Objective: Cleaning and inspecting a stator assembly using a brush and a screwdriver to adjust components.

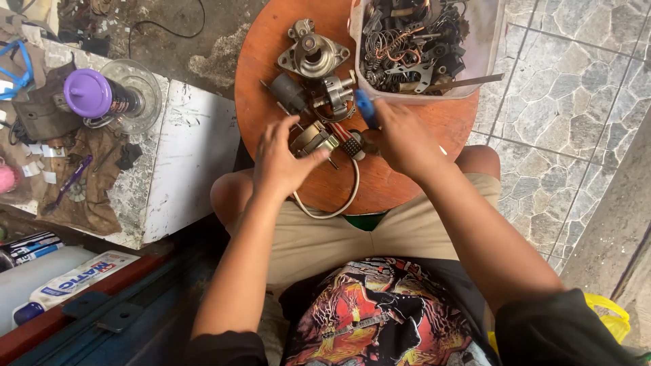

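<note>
Brass-coloured part (313, 139) under left hand (281, 159); right hand (400, 135) seemingly beside.

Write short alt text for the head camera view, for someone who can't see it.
A seated person works on a small motor part on a round wooden table, left hand steadying it, right hand gripping a blue-handled tool. A plastic tub of metal parts sits behind.

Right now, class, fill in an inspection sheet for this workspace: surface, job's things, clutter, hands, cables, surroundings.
Surface: round wooden board resting on the person's knees.
Job's things: small metal part under left hand; blue-handled tool in right hand.
Clutter: metal housing, dark cylinder, plastic tub of scrap parts.
Hands: both bare.
Cables: white cord looping off the board's edge.
Surroundings: tiled floor, purple-capped jar.
</note>
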